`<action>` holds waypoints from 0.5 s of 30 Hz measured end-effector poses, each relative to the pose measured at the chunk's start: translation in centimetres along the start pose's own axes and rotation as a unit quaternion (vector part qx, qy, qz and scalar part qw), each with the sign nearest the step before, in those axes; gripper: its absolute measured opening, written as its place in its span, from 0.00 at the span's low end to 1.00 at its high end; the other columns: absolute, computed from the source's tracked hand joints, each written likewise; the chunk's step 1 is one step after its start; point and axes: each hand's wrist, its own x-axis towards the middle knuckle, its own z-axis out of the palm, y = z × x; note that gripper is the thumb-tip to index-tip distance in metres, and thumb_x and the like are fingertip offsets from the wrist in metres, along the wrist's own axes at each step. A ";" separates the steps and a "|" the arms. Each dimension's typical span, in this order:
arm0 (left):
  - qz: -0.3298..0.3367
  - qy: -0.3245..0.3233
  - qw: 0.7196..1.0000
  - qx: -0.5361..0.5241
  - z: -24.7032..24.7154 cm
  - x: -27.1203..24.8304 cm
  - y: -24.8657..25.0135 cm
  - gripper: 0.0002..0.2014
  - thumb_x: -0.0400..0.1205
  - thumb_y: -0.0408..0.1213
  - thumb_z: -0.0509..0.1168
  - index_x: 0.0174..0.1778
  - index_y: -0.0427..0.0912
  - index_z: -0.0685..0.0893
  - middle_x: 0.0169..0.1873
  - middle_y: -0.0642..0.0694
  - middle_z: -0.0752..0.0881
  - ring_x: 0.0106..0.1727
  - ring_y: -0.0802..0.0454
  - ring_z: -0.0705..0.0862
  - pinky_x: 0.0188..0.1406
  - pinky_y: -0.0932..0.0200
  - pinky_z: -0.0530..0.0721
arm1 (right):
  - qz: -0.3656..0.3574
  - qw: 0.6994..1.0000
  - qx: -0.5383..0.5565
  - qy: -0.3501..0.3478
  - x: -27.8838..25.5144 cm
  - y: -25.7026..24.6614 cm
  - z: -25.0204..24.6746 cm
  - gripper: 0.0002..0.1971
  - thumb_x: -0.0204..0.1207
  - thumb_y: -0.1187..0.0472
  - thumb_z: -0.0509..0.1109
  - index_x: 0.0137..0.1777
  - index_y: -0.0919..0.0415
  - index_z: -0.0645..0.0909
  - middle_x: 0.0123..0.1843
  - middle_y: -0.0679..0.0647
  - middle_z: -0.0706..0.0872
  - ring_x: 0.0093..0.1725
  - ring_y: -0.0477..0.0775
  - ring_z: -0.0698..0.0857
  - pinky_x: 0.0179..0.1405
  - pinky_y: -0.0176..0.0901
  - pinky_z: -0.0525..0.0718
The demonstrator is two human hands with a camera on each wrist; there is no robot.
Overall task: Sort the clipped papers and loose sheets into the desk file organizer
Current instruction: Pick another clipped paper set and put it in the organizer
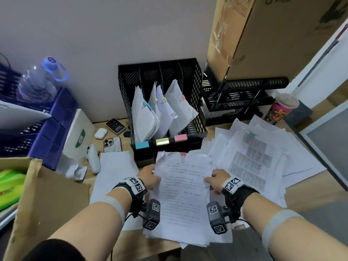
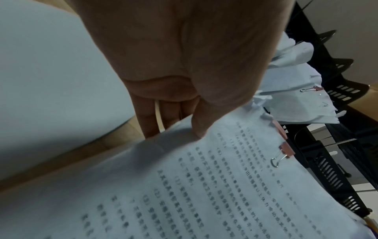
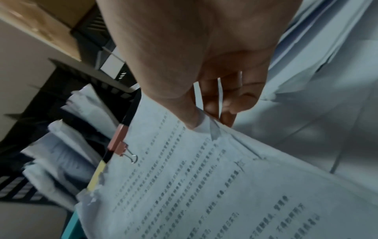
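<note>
I hold a printed paper bundle [image 1: 181, 187] fastened at its top edge by a pink binder clip [image 1: 183, 156], just in front of the black mesh file organizer [image 1: 195, 76]. My left hand [image 1: 150, 176] pinches its left edge, thumb on top [image 2: 201, 129], fingers under. My right hand [image 1: 216, 178] pinches the right edge the same way [image 3: 190, 119]. The organizer's slots hold clipped bundles with blue [image 1: 146, 106], yellow [image 1: 164, 100] and pink [image 1: 182, 98] clips; matching blue, yellow and pink labels [image 1: 180, 138] mark its front.
Loose printed sheets [image 1: 259, 153] pile up to the right, and a blank sheet [image 1: 114, 166] lies left. A cardboard box [image 1: 49, 202] sits front left, a blue crate [image 1: 50, 129] behind it. Phones and an earbud case [image 1: 100, 133] lie left of the organizer; a cup [image 1: 280, 108] stands far right.
</note>
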 end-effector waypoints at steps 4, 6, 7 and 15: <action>-0.007 -0.012 0.999 -0.032 -1.0 -0.6 -0.7 0.06 0.82 0.35 0.69 0.53 0.48 0.88 0.49 0.46 0.91 0.48 0.51 0.89 0.40 0.57 0.91 | -0.031 0.999 -0.027 0.018 0.6 -1.1 0.5 0.12 0.73 0.62 0.70 0.31 0.59 0.71 0.28 0.56 0.71 0.29 0.54 0.69 0.30 0.42 0.66; -0.005 -0.009 0.999 -0.034 -1.5 -1.0 -0.6 0.07 0.82 0.35 0.69 0.52 0.39 0.89 0.50 0.41 0.92 0.49 0.46 0.91 0.44 0.51 0.93 | -0.045 0.997 -0.051 0.026 0.8 -1.7 0.7 0.10 0.73 0.60 0.69 0.33 0.58 0.73 0.30 0.56 0.72 0.30 0.54 0.69 0.31 0.42 0.67; -0.001 -0.009 0.999 -0.031 -1.8 -1.0 -0.5 0.08 0.82 0.35 0.68 0.51 0.34 0.89 0.49 0.38 0.92 0.48 0.44 0.92 0.44 0.50 0.94 | -0.055 0.996 -0.067 0.034 0.8 -2.0 0.7 0.10 0.74 0.59 0.69 0.34 0.58 0.74 0.30 0.56 0.73 0.31 0.54 0.70 0.31 0.41 0.68; 0.133 -0.016 0.991 0.017 -3.6 -2.4 4.3 0.10 0.80 0.37 0.67 0.52 0.35 0.88 0.47 0.35 0.92 0.48 0.36 0.92 0.49 0.36 0.92 | -0.054 0.995 -0.011 0.082 -2.3 -6.6 -1.0 0.19 0.71 0.53 0.76 0.46 0.58 0.67 0.43 0.55 0.78 0.36 0.54 0.79 0.35 0.46 0.81</action>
